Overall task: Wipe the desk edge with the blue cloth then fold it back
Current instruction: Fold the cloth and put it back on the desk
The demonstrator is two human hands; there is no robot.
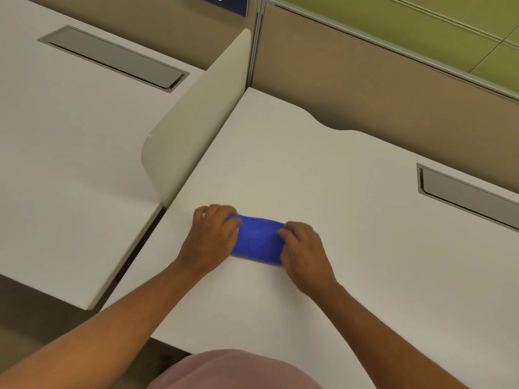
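A small blue cloth (258, 239) lies bunched into a compact rectangle on the white desk (323, 192), near the desk's left side. My left hand (213, 240) grips the cloth's left end, fingers curled over it. My right hand (304, 249) holds the right end the same way. Both ends of the cloth are hidden under my fingers. The desk's left edge (157, 242) runs diagonally just left of my left hand.
A low cream divider panel (196, 116) stands along the desk's left side. A second white desk (70, 136) with a grey cable flap (115, 56) lies beyond it. Another cable flap (466, 195) sits at the right. Beige partition walls (365, 80) close the back.
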